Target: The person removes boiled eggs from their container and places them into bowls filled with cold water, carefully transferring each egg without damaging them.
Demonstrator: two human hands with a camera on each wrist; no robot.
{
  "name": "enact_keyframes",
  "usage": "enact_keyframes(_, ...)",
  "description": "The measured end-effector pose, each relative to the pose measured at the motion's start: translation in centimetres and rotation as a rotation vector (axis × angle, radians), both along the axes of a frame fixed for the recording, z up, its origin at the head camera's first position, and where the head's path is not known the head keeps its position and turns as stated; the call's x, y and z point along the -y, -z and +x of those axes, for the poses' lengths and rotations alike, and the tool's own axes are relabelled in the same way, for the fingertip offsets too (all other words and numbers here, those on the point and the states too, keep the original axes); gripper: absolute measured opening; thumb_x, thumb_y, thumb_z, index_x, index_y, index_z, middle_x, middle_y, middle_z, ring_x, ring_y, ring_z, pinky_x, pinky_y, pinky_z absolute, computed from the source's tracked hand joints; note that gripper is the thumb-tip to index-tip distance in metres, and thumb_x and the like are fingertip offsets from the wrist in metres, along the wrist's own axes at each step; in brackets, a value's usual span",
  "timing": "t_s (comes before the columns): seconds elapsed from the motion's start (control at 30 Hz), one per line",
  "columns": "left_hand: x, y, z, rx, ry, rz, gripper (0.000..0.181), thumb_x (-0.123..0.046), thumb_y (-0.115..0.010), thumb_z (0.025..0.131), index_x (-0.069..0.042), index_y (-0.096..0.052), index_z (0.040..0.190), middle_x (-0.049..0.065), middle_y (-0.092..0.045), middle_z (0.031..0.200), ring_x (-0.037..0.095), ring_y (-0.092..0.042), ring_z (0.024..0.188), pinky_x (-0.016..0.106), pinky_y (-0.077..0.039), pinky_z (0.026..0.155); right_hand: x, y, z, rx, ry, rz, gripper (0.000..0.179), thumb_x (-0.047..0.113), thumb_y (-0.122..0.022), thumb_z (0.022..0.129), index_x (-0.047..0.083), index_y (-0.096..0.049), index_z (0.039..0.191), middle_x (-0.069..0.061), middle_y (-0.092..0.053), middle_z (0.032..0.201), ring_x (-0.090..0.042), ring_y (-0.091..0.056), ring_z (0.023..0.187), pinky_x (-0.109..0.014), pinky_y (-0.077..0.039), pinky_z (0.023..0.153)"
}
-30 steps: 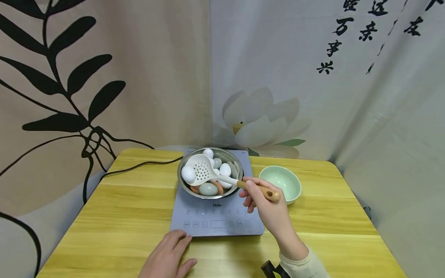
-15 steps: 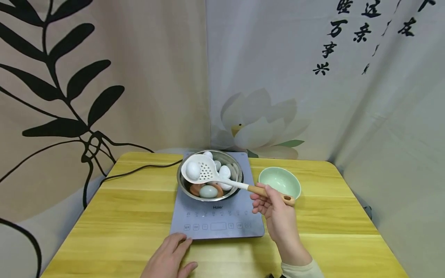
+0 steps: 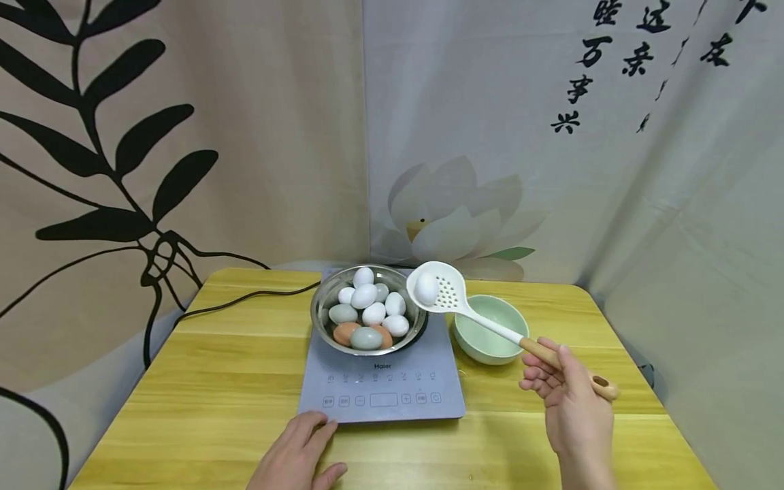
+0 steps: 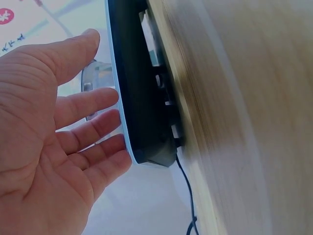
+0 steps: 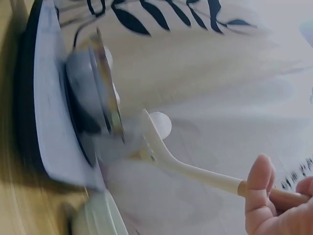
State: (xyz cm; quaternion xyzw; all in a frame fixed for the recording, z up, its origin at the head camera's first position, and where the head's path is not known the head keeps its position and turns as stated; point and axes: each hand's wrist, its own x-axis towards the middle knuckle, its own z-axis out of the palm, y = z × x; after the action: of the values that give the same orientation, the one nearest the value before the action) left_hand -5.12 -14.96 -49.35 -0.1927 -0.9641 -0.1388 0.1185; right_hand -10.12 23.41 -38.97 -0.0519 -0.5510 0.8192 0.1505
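Observation:
My right hand [image 3: 572, 401] grips the wooden handle of a white slotted spoon [image 3: 452, 289]. One white egg [image 3: 426, 289] rests in the spoon's head, raised between the steel bowl [image 3: 317, 320] and the green bowl [image 3: 490, 340]. In the right wrist view the egg [image 5: 161, 125] sits on the tilted spoon head, away from the steel bowl's rim. White, grey-green and brown eggs [image 3: 364, 295] fill the steel bowl, which stands on an induction cooker [image 3: 382, 401]. My left hand [image 3: 297, 452] touches the cooker's front left edge; the left wrist view shows its fingertips [image 4: 110, 98] against that edge.
A wooden table [image 3: 202, 401] carries everything. A black cable [image 3: 245, 297] runs from the cooker to the left. Behind stands a curtain [image 3: 294, 136] printed with leaves, a lotus and black characters.
My right hand has moved right, carrying the slotted spoon and its egg up out of the steel bowl toward the green bowl. My left hand has stayed at the cooker's edge.

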Motion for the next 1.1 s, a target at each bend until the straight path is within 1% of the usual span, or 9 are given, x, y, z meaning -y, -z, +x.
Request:
enact_keyframes(0.17,0.0,0.1,0.0,-0.003,-0.001,-0.009,0.058,-0.05,-0.085,0.086,-0.007,-0.076,0.124,0.0,-0.062,0.127,0.017,-0.061,0.119,0.041,-0.06,0.102,-3.6,0.7,1.3,0.008,0.084,-0.058,0.036,0.029,-0.054,0.113,0.002,-0.076,0.121,-0.01,-0.083,0.103,-0.017,-0.075,0.076,-0.028,-0.066,0.066)
enact_keyframes(0.27,0.0,0.1,0.0,0.007,-0.005,-0.008,0.059,-0.05,-0.085,0.086,-0.007,-0.076,0.125,0.0,-0.062,0.127,0.017,-0.061,0.12,0.041,-0.059,0.103,-5.6,1.7,2.0,0.015,0.099,-0.083,0.033,0.028,-0.055,0.113,0.004,-0.076,0.123,-0.009,-0.083,0.104,-0.018,-0.075,0.077,-0.029,-0.066,0.067)
enact_keyframes(0.33,0.0,0.1,0.0,0.025,-0.008,-0.004,0.059,-0.05,-0.085,0.087,-0.006,-0.076,0.126,0.001,-0.062,0.128,0.018,-0.06,0.121,0.042,-0.059,0.103,-6.6,2.3,2.4,0.043,0.114,-0.088,0.031,0.029,-0.055,0.112,0.007,-0.076,0.122,-0.007,-0.083,0.102,-0.017,-0.074,0.078,-0.028,-0.066,0.067)
enact_keyframes(0.47,0.0,-0.1,-0.1,0.066,-0.015,0.001,0.059,-0.05,-0.084,0.088,-0.006,-0.075,0.128,0.001,-0.062,0.129,0.019,-0.06,0.122,0.043,-0.059,0.105,-7.6,3.3,2.8,0.125,0.132,-0.049,0.03,0.032,-0.055,0.112,0.014,-0.076,0.121,-0.003,-0.082,0.098,-0.016,-0.073,0.08,-0.027,-0.066,0.07)
enact_keyframes(0.6,0.0,-0.1,-0.2,0.073,-0.019,0.002,0.059,-0.05,-0.083,0.089,-0.007,-0.075,0.128,0.001,-0.062,0.13,0.019,-0.06,0.123,0.043,-0.059,0.105,-7.6,3.9,2.8,0.202,0.151,0.024,0.028,0.037,-0.054,0.112,0.02,-0.075,0.12,0.001,-0.081,0.097,-0.014,-0.073,0.083,-0.027,-0.066,0.073)
enact_keyframes(0.7,0.1,0.0,-0.1,0.057,-0.018,0.002,0.059,-0.051,-0.084,0.088,-0.007,-0.075,0.128,0.001,-0.062,0.13,0.018,-0.06,0.123,0.043,-0.059,0.105,-7.1,4.1,2.7,0.228,0.172,0.086,0.028,0.038,-0.055,0.111,0.02,-0.075,0.119,0.002,-0.081,0.098,-0.013,-0.073,0.084,-0.027,-0.067,0.074)
enact_keyframes(0.87,0.1,0.4,-0.1,0.002,-0.006,-0.007,0.06,-0.052,-0.084,0.087,-0.007,-0.076,0.126,0.001,-0.063,0.129,0.018,-0.061,0.122,0.043,-0.059,0.104,-5.8,4.2,2.6,0.226,0.205,0.147,0.027,0.036,-0.059,0.11,0.016,-0.076,0.117,-0.002,-0.081,0.094,-0.014,-0.075,0.081,-0.029,-0.067,0.072)
enact_keyframes(0.93,0.1,0.6,-0.1,-0.022,0.0,-0.009,0.06,-0.051,-0.085,0.086,-0.007,-0.076,0.125,0.002,-0.063,0.128,0.019,-0.062,0.121,0.042,-0.06,0.104,-5.3,4.1,2.6,0.223,0.234,0.166,0.025,0.033,-0.06,0.11,0.015,-0.077,0.116,-0.003,-0.081,0.091,-0.014,-0.076,0.08,-0.03,-0.068,0.07)
enact_keyframes(1.1,0.1,0.8,-0.1,-0.029,0.006,-0.008,0.06,-0.052,-0.085,0.086,-0.007,-0.076,0.125,0.001,-0.063,0.128,0.019,-0.062,0.121,0.042,-0.06,0.104,-4.3,4.2,2.5,0.252,0.324,0.206,0.023,0.032,-0.067,0.106,0.014,-0.078,0.116,-0.004,-0.081,0.089,-0.016,-0.076,0.076,-0.032,-0.067,0.067)
